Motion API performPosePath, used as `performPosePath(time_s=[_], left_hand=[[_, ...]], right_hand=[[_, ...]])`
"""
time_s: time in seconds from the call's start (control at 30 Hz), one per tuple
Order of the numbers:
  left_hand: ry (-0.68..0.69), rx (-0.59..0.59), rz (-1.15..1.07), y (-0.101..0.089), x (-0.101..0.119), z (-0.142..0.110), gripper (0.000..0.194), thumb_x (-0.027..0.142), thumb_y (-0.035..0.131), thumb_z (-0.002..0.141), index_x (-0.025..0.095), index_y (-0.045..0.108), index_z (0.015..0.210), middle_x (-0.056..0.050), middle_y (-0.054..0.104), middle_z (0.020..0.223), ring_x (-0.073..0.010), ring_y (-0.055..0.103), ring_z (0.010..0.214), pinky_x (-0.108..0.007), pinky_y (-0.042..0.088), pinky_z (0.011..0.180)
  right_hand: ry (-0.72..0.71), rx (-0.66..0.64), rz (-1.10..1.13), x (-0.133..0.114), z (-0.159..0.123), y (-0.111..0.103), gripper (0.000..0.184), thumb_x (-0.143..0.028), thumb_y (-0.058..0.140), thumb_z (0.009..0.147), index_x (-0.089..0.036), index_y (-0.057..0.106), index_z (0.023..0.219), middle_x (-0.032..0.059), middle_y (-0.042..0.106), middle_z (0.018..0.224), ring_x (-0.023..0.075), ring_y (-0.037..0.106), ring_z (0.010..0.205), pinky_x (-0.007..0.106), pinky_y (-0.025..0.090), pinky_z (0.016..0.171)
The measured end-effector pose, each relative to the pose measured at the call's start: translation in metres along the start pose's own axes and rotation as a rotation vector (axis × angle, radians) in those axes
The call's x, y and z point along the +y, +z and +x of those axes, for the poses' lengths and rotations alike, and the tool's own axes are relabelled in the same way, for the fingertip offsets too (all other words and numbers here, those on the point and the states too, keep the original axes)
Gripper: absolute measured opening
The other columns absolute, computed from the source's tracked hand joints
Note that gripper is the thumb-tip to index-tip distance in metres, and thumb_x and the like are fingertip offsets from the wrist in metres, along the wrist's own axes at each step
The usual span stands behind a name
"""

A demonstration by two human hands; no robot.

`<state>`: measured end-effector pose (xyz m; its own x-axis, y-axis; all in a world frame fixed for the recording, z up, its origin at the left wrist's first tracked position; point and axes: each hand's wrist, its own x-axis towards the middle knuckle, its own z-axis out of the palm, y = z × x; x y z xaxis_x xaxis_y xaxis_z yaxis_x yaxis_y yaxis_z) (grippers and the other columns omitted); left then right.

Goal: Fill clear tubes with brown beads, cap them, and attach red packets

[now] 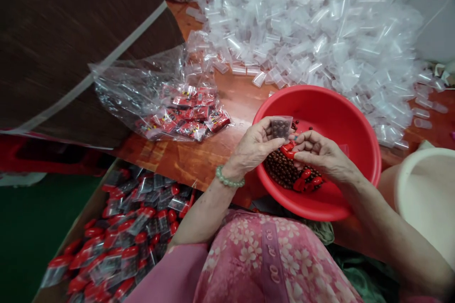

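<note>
Left hand (250, 149) curled, pinching a small clear packet (280, 128) of dark brown beads; right hand (322, 156) closed on a red cap (288, 149), just beside the packet. Both are held over a red plastic basin (341, 104) with loose beads (280, 173) inside, standing on the wooden bench (227, 99). Green bead bracelet (229, 177) on left wrist. At 12 o'clock, a heap of clear plastic tubes (302, 33); at 10, a clear bag (131, 90) of red packets, with a dark brown panel (71, 47) cutting off the view beyond; at 7, a cardboard box (78, 227) of red-capped tubes; at 4, a white tub (426, 199).
</note>
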<state>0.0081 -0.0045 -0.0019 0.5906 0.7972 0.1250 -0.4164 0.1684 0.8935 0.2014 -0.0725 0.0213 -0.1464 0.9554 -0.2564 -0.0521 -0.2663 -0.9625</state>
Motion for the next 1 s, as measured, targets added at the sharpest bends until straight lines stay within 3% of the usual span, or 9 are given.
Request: performPosePath(time_s=[0.2,0.4,0.53,0.73,0.87,1.0], left_hand=[[0.009,0.084,0.050,0.010,0.000,-0.002,0.036,0.018,0.072,0.083,0.017,0.061,0.117,-0.006,0.073,0.109,-0.0148,0.069,0.102,-0.032,0.054,0.101],[-0.004,0.067,0.050,0.011,0.000,-0.003,0.032,0.014,0.069,0.083,0.017,0.062,0.115,-0.006,0.071,0.111,-0.0157,0.068,0.103,-0.031,0.055,0.098],[0.033,0.062,-0.022,0.010,0.000,-0.003,0.034,0.016,0.069,0.084,0.018,0.061,0.117,-0.005,0.071,0.109,-0.0147,0.069,0.101,-0.030,0.055,0.095],[0.037,0.237,0.128,0.013,-0.002,-0.001,0.025,0.025,0.076,0.083,0.018,0.061,0.102,-0.004,0.068,0.102,-0.0137,0.066,0.093,-0.029,0.054,0.087],[-0.016,0.211,0.180,0.015,0.002,0.002,0.026,0.032,0.078,0.083,0.017,0.061,0.094,-0.002,0.067,0.090,-0.0120,0.063,0.083,-0.028,0.053,0.082],[0.003,0.204,0.135,0.017,0.002,0.002,0.025,0.028,0.078,0.081,0.016,0.060,0.094,-0.002,0.068,0.092,-0.0112,0.065,0.085,-0.027,0.053,0.084]], right_hand=[[0.080,0.243,0.270,0.009,0.007,0.004,0.048,-0.032,0.100,0.057,-0.019,0.068,0.090,-0.0020,0.073,0.078,0.0085,0.068,0.061,0.020,0.061,0.062],[0.116,0.230,0.367,0.010,0.014,0.018,0.040,-0.033,0.102,0.053,-0.018,0.072,0.075,-0.0030,0.071,0.070,0.0048,0.062,0.056,0.014,0.056,0.057],[0.006,0.265,0.236,0.006,0.015,0.010,0.038,-0.033,0.101,0.056,-0.020,0.075,0.080,-0.0024,0.074,0.077,0.0052,0.066,0.061,0.014,0.057,0.062],[-0.242,0.345,-0.028,-0.010,0.001,-0.011,0.028,-0.036,0.093,0.072,-0.025,0.077,0.091,-0.0029,0.075,0.081,0.0090,0.072,0.068,0.016,0.060,0.067],[-0.396,0.286,-0.234,-0.020,-0.010,-0.007,0.014,-0.029,0.085,0.083,-0.028,0.079,0.095,-0.0011,0.077,0.092,0.0101,0.073,0.082,0.019,0.060,0.078],[-0.484,0.132,-0.410,-0.023,-0.010,-0.006,0.006,-0.026,0.079,0.087,-0.026,0.079,0.094,0.0019,0.076,0.090,0.0145,0.072,0.086,0.026,0.060,0.081]])
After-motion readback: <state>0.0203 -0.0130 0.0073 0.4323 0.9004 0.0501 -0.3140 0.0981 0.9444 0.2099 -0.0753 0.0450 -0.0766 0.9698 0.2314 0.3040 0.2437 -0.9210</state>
